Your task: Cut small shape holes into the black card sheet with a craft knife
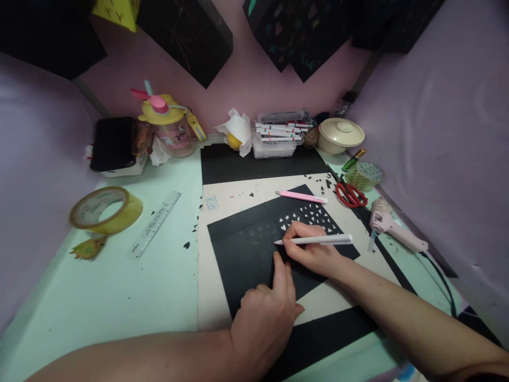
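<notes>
A sheet of black paper (226,249) lies tilted on a white board (210,297). Small star, heart and triangle shapes are cut through its upper right part, and faint drawn outlines show near its middle. My right hand (312,249) grips a white pen (330,240), its tip on or just above the black paper beside the outlines. My left hand (268,310) rests on the lower part of the sheet; its index and middle fingers reach toward the pen tip, the others are bent. A pink craft knife (302,197) lies across the sheet's top edge.
Tape roll (107,209) and clear ruler (155,225) lie at left. Red scissors (350,195), green tape (363,176) and a corded glue gun (397,225) are at right. Behind stand a yellow-lidded bottle (170,130), a pen box (278,148) and a cream bowl (341,135).
</notes>
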A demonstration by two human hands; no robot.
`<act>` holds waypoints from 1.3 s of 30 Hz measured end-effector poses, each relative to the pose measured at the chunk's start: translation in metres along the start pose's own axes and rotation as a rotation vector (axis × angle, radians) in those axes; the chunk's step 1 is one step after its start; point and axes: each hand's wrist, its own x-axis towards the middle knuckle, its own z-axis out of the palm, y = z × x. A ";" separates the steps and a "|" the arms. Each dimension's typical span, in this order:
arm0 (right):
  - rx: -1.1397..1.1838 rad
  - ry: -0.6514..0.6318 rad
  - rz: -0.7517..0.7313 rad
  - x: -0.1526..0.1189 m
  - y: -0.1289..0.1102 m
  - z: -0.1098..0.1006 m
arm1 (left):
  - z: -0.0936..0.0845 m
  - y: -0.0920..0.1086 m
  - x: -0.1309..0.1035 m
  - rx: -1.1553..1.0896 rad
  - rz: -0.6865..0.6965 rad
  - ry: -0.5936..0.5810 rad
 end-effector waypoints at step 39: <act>0.021 -0.034 -0.016 -0.001 0.000 0.001 | 0.000 0.001 0.000 0.025 -0.009 0.036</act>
